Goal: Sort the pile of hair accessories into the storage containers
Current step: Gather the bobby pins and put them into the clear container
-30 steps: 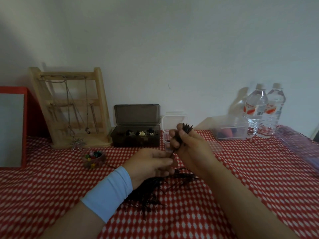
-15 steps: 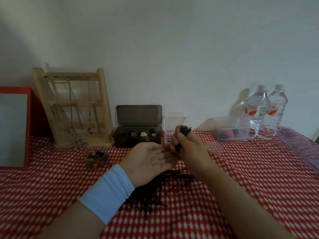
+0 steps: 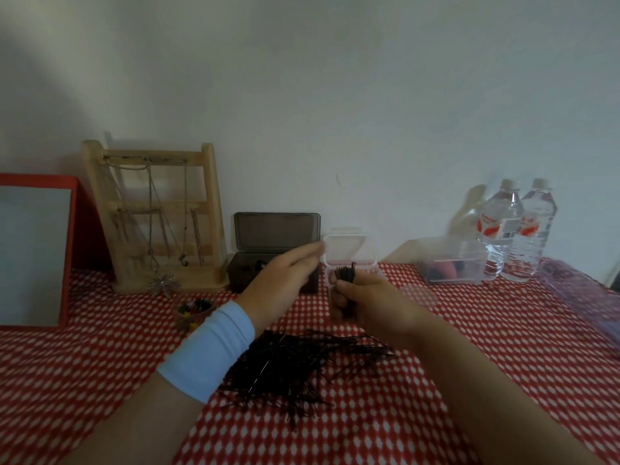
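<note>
A pile of black bobby pins (image 3: 295,367) lies on the red checked tablecloth between my forearms. My right hand (image 3: 362,300) grips a bundle of black bobby pins (image 3: 345,273), their ends sticking up above my fist. My left hand (image 3: 285,280), with a light blue wristband, is lifted above the table with fingers stretched toward the small clear box (image 3: 350,251), whose lid stands open. It holds nothing. A dark grey box (image 3: 276,231) with its lid up stands just left of the clear one.
A wooden jewellery stand (image 3: 151,216) with chains stands at back left, beside a red-framed mirror (image 3: 33,253). A small dish of coloured bits (image 3: 194,308) sits near it. A clear tub (image 3: 456,266) and two water bottles (image 3: 516,229) are at back right.
My left hand rose from the pile, opened palm-up, then reached forward toward the clear box. My right hand kept its grip on the pin bundle and stayed near the box.
</note>
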{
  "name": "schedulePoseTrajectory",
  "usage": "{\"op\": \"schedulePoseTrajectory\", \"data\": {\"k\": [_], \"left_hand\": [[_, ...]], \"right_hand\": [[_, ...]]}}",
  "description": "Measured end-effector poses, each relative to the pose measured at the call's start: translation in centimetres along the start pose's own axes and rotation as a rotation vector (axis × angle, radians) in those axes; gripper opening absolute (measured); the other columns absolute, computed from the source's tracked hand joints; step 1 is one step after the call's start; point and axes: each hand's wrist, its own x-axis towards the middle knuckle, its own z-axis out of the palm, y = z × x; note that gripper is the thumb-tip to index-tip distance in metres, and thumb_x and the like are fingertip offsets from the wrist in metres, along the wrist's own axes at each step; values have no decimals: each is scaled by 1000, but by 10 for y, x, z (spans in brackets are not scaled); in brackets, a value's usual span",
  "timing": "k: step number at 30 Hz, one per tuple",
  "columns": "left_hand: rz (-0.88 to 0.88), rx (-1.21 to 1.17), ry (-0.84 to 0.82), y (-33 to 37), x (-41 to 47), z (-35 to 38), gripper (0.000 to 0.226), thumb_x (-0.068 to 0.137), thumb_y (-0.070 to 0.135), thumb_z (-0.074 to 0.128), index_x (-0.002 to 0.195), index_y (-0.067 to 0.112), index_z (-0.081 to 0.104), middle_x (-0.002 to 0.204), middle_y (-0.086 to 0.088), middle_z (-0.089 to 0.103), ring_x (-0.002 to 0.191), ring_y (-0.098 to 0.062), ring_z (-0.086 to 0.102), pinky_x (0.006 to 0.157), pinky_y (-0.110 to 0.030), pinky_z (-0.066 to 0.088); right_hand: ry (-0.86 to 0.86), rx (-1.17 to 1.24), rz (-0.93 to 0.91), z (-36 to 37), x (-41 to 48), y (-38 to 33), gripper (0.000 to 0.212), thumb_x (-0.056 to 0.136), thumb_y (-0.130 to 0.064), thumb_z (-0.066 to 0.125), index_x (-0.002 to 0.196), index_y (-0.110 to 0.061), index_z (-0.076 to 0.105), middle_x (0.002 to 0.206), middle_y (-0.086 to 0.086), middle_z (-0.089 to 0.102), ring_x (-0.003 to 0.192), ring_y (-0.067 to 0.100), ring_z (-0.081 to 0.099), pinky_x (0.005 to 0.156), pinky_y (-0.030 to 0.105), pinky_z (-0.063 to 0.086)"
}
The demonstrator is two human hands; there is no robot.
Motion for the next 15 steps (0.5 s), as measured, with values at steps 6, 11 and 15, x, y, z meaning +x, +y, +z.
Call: {"op": "schedulePoseTrajectory", "data": {"k": [6, 11, 15], "left_hand": [[191, 413, -197, 10, 15, 2, 34, 104, 25, 41, 133, 27, 59, 136, 12, 58, 126, -1, 51, 116, -31, 33], [120, 319, -276, 3, 33, -3, 58, 87, 55, 48, 142, 37, 43, 144, 6, 51, 132, -10, 46, 118, -36, 29], [130, 210, -162, 0, 50, -6, 55, 83, 61, 47, 136, 47, 40, 147, 4, 48, 135, -9, 43, 118, -38, 29]], "right_hand": [[-130, -25, 165, -7, 2, -22, 19, 106, -9, 38, 97, -10, 54, 74, 5, 47, 66, 18, 46, 62, 31, 43], [-157, -115, 249, -24, 14, -23, 15, 105, -8, 40, 104, -7, 55, 76, 6, 51, 65, 18, 49, 62, 31, 43], [0, -418, 203, -37, 31, -42, 15, 105, -11, 44, 107, -7, 58, 78, 5, 57, 65, 14, 55, 62, 27, 48]]}}
